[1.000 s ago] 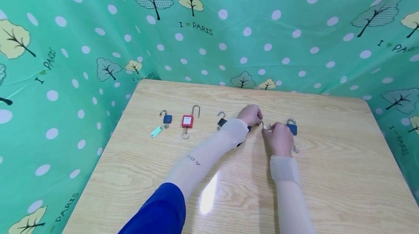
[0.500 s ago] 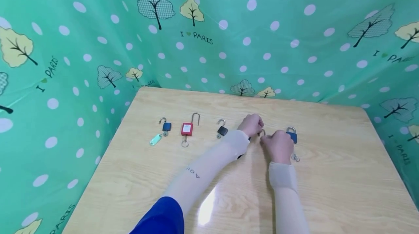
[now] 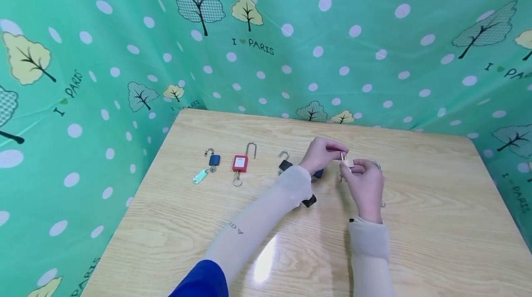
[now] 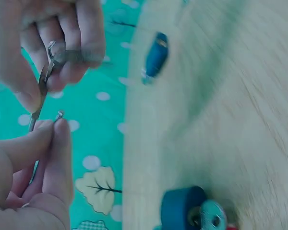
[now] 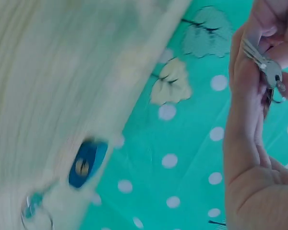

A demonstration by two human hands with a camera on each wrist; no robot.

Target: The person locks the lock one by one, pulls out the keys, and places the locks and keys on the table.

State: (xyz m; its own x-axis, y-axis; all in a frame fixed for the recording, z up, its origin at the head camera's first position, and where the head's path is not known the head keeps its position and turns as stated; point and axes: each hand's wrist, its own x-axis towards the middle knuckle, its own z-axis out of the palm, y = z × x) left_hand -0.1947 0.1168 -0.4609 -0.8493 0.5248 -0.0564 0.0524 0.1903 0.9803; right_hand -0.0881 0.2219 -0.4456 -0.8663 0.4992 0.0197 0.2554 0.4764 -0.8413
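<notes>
Between the two hands is a small padlock with a pale body (image 3: 348, 163). My left hand (image 3: 321, 154) pinches its metal shackle (image 3: 342, 155) between thumb and fingers; in the left wrist view this hand (image 4: 36, 177) is at the lower left. My right hand (image 3: 366, 188) grips the body and keys, its fingers curled round them; it is the upper hand (image 4: 62, 48) in the left wrist view. Several keys on a ring (image 5: 271, 73) show beside the right hand (image 5: 252, 153) in the right wrist view. Whether the shackle is seated in the body I cannot tell.
Left on the wooden table (image 3: 266, 126) lie a blue padlock (image 3: 214, 160) with a mint tag (image 3: 200, 176), a red padlock (image 3: 240, 163) and a black one (image 3: 285, 165). Another blue padlock (image 3: 318, 173) and a black object (image 3: 309, 201) are partly behind the left arm. One shackle (image 3: 377, 165) shows behind the right hand.
Both hands have come up off the table with the pale padlock, moving slightly right. The left fingers have straightened somewhat, and the padlock's body and shackle show more plainly.
</notes>
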